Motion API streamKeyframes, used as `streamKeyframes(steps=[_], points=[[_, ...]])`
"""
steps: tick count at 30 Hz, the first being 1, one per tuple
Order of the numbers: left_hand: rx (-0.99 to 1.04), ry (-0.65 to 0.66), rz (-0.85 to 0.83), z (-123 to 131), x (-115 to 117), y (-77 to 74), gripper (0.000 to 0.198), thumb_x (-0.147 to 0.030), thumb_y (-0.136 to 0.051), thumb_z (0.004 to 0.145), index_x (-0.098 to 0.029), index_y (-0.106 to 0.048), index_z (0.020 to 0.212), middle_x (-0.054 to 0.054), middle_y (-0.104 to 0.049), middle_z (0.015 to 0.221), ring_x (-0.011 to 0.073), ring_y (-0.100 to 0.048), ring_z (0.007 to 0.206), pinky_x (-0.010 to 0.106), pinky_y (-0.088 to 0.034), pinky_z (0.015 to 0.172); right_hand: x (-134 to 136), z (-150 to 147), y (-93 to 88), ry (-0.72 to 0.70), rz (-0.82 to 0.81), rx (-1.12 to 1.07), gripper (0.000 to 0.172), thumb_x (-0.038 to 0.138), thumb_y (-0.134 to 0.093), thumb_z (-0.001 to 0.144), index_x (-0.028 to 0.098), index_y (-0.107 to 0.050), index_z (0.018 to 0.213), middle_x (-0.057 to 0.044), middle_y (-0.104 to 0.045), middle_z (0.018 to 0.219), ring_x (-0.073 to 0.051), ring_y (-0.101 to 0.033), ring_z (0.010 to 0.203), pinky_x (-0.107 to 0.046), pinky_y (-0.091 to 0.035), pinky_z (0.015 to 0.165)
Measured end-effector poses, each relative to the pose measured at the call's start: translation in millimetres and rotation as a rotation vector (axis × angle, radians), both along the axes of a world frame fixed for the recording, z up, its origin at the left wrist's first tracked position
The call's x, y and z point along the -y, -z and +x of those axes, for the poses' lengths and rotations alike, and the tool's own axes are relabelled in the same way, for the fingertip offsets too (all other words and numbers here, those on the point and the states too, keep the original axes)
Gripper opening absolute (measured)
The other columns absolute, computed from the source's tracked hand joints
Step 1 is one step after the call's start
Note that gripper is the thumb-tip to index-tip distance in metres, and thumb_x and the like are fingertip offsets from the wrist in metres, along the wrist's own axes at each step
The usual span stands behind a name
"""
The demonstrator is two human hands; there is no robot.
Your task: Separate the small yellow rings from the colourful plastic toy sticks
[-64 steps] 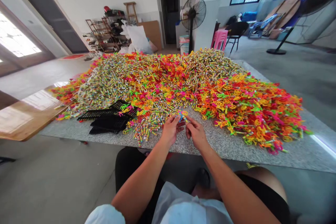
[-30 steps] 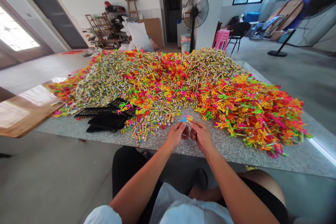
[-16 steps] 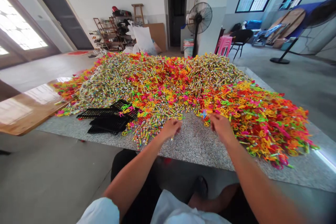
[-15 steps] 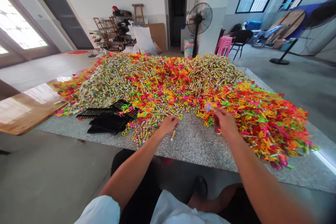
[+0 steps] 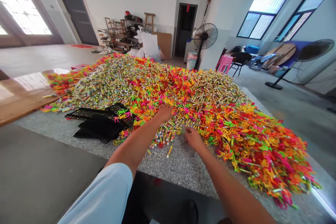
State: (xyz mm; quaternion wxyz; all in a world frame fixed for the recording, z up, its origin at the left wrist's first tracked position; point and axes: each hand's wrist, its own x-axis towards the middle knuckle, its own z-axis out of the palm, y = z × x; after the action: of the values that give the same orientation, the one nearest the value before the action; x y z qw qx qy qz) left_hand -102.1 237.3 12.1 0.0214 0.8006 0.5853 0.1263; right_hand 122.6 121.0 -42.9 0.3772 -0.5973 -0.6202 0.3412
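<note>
On pile [image 5: 210, 98]: L hand [image 5: 165, 112], arm outstretched.

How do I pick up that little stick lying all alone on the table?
I'd pinch the little stick across its middle, coming straight down from above: it lies flat on the bare table, apart from the heap, its thin sides free.

Glossy plastic rings [image 5: 252, 136] heaped on a speckled, polished stone table [image 5: 181, 164]
</note>
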Motion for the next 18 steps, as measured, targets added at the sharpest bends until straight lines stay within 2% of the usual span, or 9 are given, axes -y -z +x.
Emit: streamKeyframes(steps=[1, 3, 5, 8, 11, 15, 18], points=[[-0.007, 0.021, 0.023, -5, 2, 1.3, 0.048, -0.031, -0.065, 0.087, -0.018, -0.06, 0.133, 0.018, -0.062, 0.131, 0.0359, -0.048, 0.131, 0.052, -0.024, 0.116, -10, -5, -5.1, -0.022, 0.047, 0.114, 0.029, 0.028, -0.061, 0.087, 0.022, -0.07, 0.114, -0.008, -0.074, 0.11, -0.021, -0.07, 0.094, -0.031, -0.054, 0.081], [-0.001, 0.079, 0.068, -16, 8, 2.5, 0.037, -0.029, -0.062, 0.087, -0.018, -0.065, 0.123, 0.016, -0.066, 0.122, 0.0329, -0.053, 0.124, 0.048, -0.028, 0.114, -29, -16, -16.8, -0.077, 0.115, 0.333, 0.042, 0.025, -0.058, 0.09, 0.02, -0.064, 0.131, -0.012, -0.067, 0.13, -0.024, -0.062, 0.12, -0.032, -0.046, 0.099], [0.027, 0.135, 0.078, -28, 17, 1.8, 0.027, -0.027, -0.06, 0.087, -0.019, -0.068, 0.112, 0.013, -0.068, 0.113, 0.0299, -0.056, 0.117, 0.043, -0.034, 0.11, -43, -29, -25.7, -0.135, 0.127, 0.499, 0.052, 0.025, -0.056, 0.092, 0.019, -0.054, 0.143, -0.014, -0.058, 0.142, -0.025, -0.057, 0.127, -0.032, -0.042, 0.103], [0.081, 0.176, 0.03, -46, 33, -1.1, 0.027, -0.024, -0.063, 0.084, -0.02, -0.068, 0.11, 0.011, -0.068, 0.108, 0.0284, -0.059, 0.111, 0.038, -0.041, 0.103, -51, -49, -29.8, -0.221, 0.081, 0.638, 0.05, 0.025, -0.054, 0.093, 0.02, -0.055, 0.143, -0.015, -0.058, 0.14, -0.026, -0.062, 0.119, -0.032, -0.044, 0.097], [0.167, 0.172, -0.004, -60, 48, -4.2, 0.05, -0.024, -0.068, 0.079, -0.02, -0.062, 0.129, 0.013, -0.066, 0.116, 0.0298, -0.058, 0.114, 0.038, -0.043, 0.1, -44, -59, -25.9, -0.239, 0.089, 0.672, 0.04, 0.022, -0.052, 0.094, 0.021, -0.062, 0.132, -0.014, -0.063, 0.131, -0.025, -0.065, 0.111, -0.031, -0.045, 0.092], [0.382, 0.067, 0.006, -71, 61, -7.6, 0.078, -0.019, -0.069, 0.075, -0.022, -0.047, 0.15, 0.011, -0.063, 0.124, 0.0269, -0.059, 0.11, 0.038, -0.046, 0.098, -29, -51, -18.8, -0.148, 0.119, 0.656, 0.032, 0.023, -0.053, 0.093, 0.022, -0.067, 0.122, -0.013, -0.064, 0.125, -0.024, -0.066, 0.104, -0.031, -0.046, 0.089], [0.664, -0.002, 0.046, -73, 70, -12.1, 0.075, -0.018, -0.069, 0.073, -0.023, -0.053, 0.147, 0.005, -0.064, 0.109, 0.0205, -0.06, 0.096, 0.034, -0.048, 0.092, -18, -34, -17.4, -0.01, 0.161, 0.529, 0.028, 0.028, -0.059, 0.09, 0.019, -0.073, 0.112, -0.013, -0.066, 0.118, -0.024, -0.065, 0.1, -0.032, -0.046, 0.089]])
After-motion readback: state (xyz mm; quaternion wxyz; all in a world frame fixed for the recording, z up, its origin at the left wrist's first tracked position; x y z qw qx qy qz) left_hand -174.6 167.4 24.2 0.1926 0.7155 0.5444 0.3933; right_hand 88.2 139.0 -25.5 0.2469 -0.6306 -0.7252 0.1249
